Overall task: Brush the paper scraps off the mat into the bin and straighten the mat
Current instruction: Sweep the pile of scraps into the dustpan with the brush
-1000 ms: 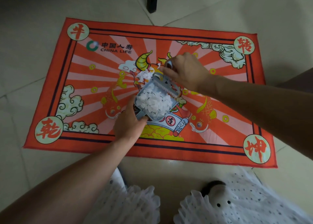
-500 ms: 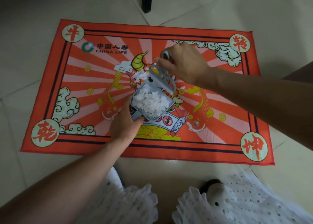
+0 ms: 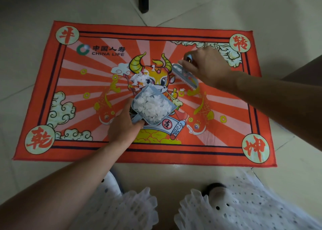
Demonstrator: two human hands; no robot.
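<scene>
My left hand [image 3: 124,128] grips the handle of a small grey plastic dustpan [image 3: 151,106], heaped with white paper scraps [image 3: 150,105], on the red cartoon-ox floor mat [image 3: 217,153]. More loose white scraps [image 3: 139,78] lie just beyond its lip. Farther right, my right hand [image 3: 207,68] curls round a grey hand brush [image 3: 184,75].

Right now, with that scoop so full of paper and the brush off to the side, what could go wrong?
1. The dustpan in the left hand is heaped with paper scraps; tilting or bumping it could spill them back onto the mat.
2. A loose pile of scraps sits at the pan's front edge; a hard stroke of the brush, held by the right hand, might scatter it.
3. A lone scrap near the brush could be missed.
</scene>
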